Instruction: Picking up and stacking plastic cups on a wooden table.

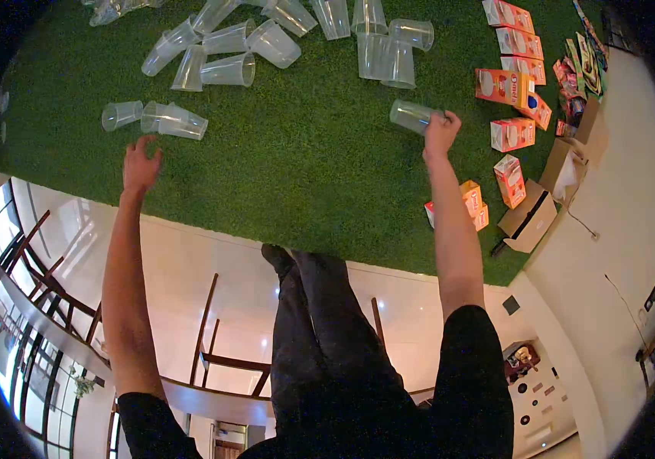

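Observation:
My right hand (441, 136) grips the base end of a clear plastic cup (410, 115), which is tilted on its side with its mouth to the left. On the left, my left hand (142, 165) is open with fingers apart, holding nothing. Just beyond its fingertips lie a few clear cups on their sides, among them a cup (176, 121) and a smaller-looking cup (121, 115). Further off, a loose group of clear cups (228, 69) lies on the green turf mat (281, 183), with more cups (385, 58) ahead of my right hand.
Orange-and-white cartons (511, 135) run down the right side, and a few small cartons (473, 205) sit beside my right forearm. An opened cardboard box (530, 218) and colourful packets (570, 88) lie at the right edge. Crumpled clear plastic (117, 9) is at the far left.

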Demonstrator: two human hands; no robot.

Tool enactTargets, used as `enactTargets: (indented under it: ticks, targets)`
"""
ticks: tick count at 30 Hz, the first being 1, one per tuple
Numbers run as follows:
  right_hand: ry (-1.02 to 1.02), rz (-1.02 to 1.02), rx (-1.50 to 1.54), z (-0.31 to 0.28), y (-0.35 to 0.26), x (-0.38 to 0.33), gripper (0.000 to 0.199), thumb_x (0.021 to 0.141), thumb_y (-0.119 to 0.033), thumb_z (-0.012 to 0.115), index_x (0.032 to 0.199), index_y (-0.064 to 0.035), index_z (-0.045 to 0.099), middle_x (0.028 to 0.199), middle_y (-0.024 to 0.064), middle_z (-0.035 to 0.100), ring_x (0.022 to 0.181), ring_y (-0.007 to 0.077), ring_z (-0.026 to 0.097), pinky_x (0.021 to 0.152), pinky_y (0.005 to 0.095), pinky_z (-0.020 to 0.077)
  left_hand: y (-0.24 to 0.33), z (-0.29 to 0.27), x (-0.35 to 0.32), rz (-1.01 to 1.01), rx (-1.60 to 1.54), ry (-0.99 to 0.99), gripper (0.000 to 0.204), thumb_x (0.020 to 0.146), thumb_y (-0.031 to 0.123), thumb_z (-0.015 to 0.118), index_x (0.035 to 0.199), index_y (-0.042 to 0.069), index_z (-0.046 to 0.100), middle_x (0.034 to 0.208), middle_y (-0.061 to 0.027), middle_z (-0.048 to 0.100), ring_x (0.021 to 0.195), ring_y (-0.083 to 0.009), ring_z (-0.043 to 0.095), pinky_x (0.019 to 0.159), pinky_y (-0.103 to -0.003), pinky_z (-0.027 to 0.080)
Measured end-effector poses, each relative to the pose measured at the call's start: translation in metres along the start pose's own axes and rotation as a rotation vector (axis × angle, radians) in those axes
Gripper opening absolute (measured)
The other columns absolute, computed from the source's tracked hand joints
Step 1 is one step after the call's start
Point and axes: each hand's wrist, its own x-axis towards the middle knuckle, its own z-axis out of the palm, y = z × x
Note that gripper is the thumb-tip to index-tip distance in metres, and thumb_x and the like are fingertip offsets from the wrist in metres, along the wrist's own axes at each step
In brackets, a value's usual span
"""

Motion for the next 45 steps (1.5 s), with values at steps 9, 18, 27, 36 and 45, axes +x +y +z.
enactTargets:
  ticks: [9, 18, 27, 36, 45]
  targets:
    - [0.346, 0.447, 0.615, 0.069, -0.034, -0.033, 0.038, 0.076, 0.007, 0.051, 0.108, -0.0091, 0.038, 0.088, 0.013, 0.051, 0.074, 0.0289, 0.059, 0.065, 0.0473, 0.0549, -0.021, -0.01, 0.023, -0.282, 0.116, 0.087, 0.052, 0.076, 0.034, 0.064, 0.124, 0.024, 0.048, 0.125, -0.0195, 0.044, 0.114, -0.04, 0.047, 0.093, -0.05, 0.041]
    - [0.236, 0.406, 0.613, 0.103, -0.047, -0.017, 0.009, 0.082, -0.007, 0.061, 0.083, -0.004, 0.052, 0.08, 0.0052, 0.055, 0.073, 0.0183, 0.058, 0.058, 0.0301, 0.0509, -0.002, 0.008, 0.018, -0.156, 0.094, 0.169, 0.044, 0.077, 0.026, 0.063, 0.119, 0.021, 0.052, 0.122, -0.017, 0.045, 0.111, -0.0373, 0.048, 0.092, -0.046, 0.042]
    - [0.263, 0.328, 0.555, 0.103, -0.023, -0.011, 0.021, 0.079, -0.006, 0.066, 0.098, -0.0015, 0.058, 0.095, 0.0091, 0.062, 0.08, 0.0186, 0.061, 0.067, 0.0305, 0.053, 0.101, 0.036, -0.057, 0.14, -0.325, 0.352, 0.034, 0.072, 0.005, 0.06, 0.105, 0.013, 0.058, 0.105, -0.0129, 0.054, 0.103, -0.0322, 0.051, 0.087, -0.044, 0.042]
    - [-0.023, -0.04, 0.09, 0.02, -0.042, -0.112, 0.016, 0.079, -0.002, 0.066, 0.094, -0.0017, 0.062, 0.093, 0.0045, 0.063, 0.083, 0.0127, 0.057, 0.08, 0.0264, 0.046, 0.236, 0.054, -0.14, 0.313, -0.512, 0.061, 0.053, 0.07, 0.005, 0.064, 0.12, 0.02, 0.052, 0.121, -0.008, 0.049, 0.116, -0.0285, 0.044, 0.096, -0.046, 0.032]
    - [-0.972, 0.135, -0.112, -0.007, -0.115, -0.246, 0.016, 0.075, -0.003, 0.069, 0.091, -0.0041, 0.064, 0.085, 0.0021, 0.066, 0.078, 0.0099, 0.06, 0.074, 0.0266, 0.0473, 0.279, 0.005, -0.167, 0.341, -0.243, -0.144, 0.086, 0.063, 0.019, 0.079, 0.138, 0.019, 0.037, 0.12, -0.0071, 0.051, 0.114, -0.0254, 0.049, 0.106, -0.05, 0.022]
